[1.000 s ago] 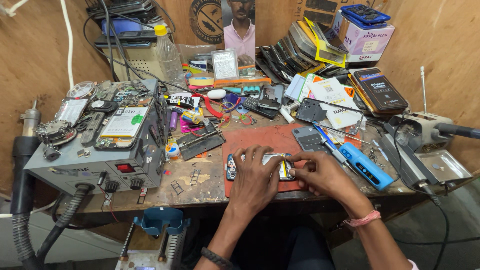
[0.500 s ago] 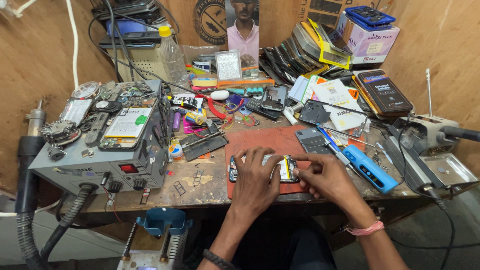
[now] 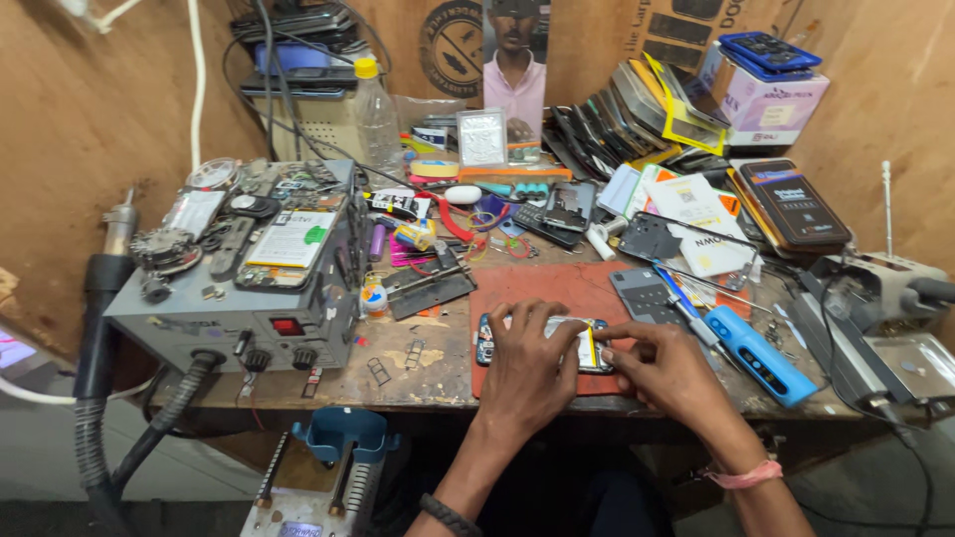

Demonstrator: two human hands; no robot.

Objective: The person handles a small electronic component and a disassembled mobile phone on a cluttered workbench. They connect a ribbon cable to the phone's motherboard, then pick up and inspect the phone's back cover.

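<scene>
An opened mobile phone (image 3: 582, 343) lies face down on a red work mat (image 3: 542, 288) near the bench's front edge, its insides and battery showing. My left hand (image 3: 532, 363) covers the phone's left half, fingers pressed down on it. My right hand (image 3: 662, 363) rests at the phone's right end, thumb and forefinger pinched at its edge; whether they hold a small part is hidden.
A grey rework station (image 3: 244, 288) with parts piled on top stands at the left, its hose hanging off the front. A blue electric screwdriver (image 3: 761, 353) lies right of my hands. Phone backs, boxes, a bottle (image 3: 376, 114) and cables crowd the rear.
Both hands stay on the phone; the fingers shifted only slightly. The camera view moved a little.
</scene>
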